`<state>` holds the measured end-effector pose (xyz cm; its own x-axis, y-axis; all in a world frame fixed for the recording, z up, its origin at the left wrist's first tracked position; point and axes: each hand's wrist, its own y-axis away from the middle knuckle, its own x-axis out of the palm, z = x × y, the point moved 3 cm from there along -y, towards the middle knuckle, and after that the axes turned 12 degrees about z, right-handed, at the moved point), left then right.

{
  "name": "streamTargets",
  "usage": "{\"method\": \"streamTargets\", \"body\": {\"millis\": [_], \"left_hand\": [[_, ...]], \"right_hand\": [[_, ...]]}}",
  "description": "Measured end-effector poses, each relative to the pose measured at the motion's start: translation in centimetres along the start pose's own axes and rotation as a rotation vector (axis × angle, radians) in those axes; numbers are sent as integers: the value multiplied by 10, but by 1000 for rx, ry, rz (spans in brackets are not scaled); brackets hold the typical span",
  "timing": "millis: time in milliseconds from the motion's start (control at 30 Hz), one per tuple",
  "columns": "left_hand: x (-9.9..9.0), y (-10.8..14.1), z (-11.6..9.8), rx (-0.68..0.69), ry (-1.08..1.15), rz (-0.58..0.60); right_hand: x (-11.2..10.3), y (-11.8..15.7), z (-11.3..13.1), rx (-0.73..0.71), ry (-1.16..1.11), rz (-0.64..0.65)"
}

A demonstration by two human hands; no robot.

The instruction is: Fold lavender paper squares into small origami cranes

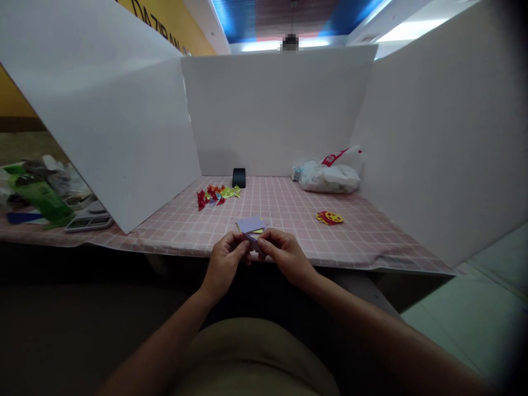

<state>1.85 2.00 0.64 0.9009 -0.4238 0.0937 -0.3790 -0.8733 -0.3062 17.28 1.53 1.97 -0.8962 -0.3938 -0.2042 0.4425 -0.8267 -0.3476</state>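
My left hand [229, 256] and my right hand [281, 252] meet at the table's front edge, fingers closed around a small piece of purple paper [253, 240]. Each hand pinches one side of it between thumb and fingers. Just beyond them, on the pink checked tablecloth [280, 212], lies a stack of purple paper sheets [250, 224] with a yellow sheet [258, 231] showing at its edge. The fingers partly hide the held piece, so its folds cannot be made out.
Folded red, orange and yellow paper pieces [212, 194] lie at back left, near a dark upright object [238, 177]. Yellow and red cutouts [330, 218] and a white plastic bag [330, 177] are on the right. White panels [280, 110] enclose the table; a green bottle [41, 198] and a scale [89, 221] stand outside, left.
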Motion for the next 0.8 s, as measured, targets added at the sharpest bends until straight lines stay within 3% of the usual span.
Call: {"method": "streamTargets", "body": {"millis": [200, 400, 800], "left_hand": [[2, 1, 1, 70, 35, -113], [6, 6, -2, 71, -139, -86], [5, 11, -13, 52, -359, -83]], "right_hand": [[1, 1, 4, -45, 279, -72], [9, 6, 8, -82, 440, -143], [8, 4, 1, -15, 147, -90]]}}
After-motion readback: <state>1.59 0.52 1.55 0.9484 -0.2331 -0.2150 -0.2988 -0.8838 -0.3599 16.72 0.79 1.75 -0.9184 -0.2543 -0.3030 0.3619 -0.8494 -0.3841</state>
